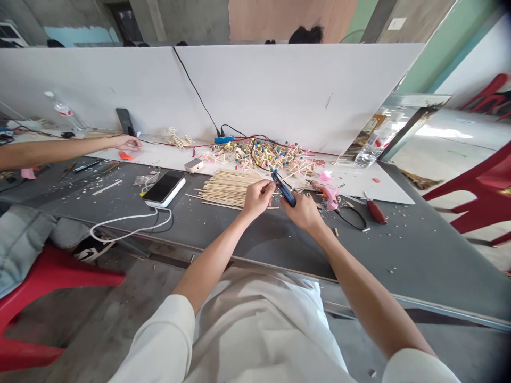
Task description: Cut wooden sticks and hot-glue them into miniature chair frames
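Blue-handled pliers (284, 190) are gripped in my right hand (305, 211), their jaws pointing up and to the left. Close beside the jaws, my left hand (258, 197) is closed in a pinch; what lies between its fingertips is too small to make out. A row of thin wooden sticks (223, 187) lies on the table just left of and behind my left hand. Behind both hands spreads a heap of short stick pieces (271, 155) with blue, yellow and pink ends.
To the right lie a pink glue gun (330, 198) and a dark red-handled tool (376, 211). A black-screened phone (165, 187) with a white cable rests at left. Another person's hand (126, 142) reaches in there. A bottle (375, 143) leans by the white panel (255, 90).
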Motion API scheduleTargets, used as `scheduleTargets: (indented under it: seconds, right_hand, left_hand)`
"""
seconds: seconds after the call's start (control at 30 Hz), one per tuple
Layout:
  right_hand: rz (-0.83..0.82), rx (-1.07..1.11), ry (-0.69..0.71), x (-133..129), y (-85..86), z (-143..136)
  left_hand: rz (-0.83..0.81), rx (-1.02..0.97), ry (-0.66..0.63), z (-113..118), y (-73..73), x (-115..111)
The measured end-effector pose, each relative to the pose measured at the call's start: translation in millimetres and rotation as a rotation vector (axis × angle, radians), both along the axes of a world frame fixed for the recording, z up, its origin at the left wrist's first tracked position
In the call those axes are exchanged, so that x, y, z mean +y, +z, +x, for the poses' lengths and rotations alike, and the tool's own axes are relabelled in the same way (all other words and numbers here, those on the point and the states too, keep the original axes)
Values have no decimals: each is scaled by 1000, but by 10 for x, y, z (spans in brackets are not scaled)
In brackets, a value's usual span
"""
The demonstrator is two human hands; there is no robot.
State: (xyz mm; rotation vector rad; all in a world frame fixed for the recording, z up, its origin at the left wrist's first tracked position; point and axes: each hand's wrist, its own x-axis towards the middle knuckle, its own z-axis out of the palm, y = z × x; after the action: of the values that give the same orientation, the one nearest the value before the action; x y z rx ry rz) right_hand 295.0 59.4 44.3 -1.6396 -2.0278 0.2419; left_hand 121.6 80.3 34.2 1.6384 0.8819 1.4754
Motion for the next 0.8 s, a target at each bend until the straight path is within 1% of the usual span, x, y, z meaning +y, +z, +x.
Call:
scheduleTargets:
  seconds: [0.23,0.47,0.67,0.8]
  right_hand:
    - [-6,-28,1,27,-13,0]
    - [-28,-3,-11,44,-11,-8]
    - [7,25,15,42,-25,1]
    - [12,77,15,25,-24,19]
  left_hand:
    - [-4,-1,2,-1,2,5]
    - [-10,10,19,3,1,9]
    - [-8,21,27,-8,4,9]
    - [-15,-1,1,-6,12,6]
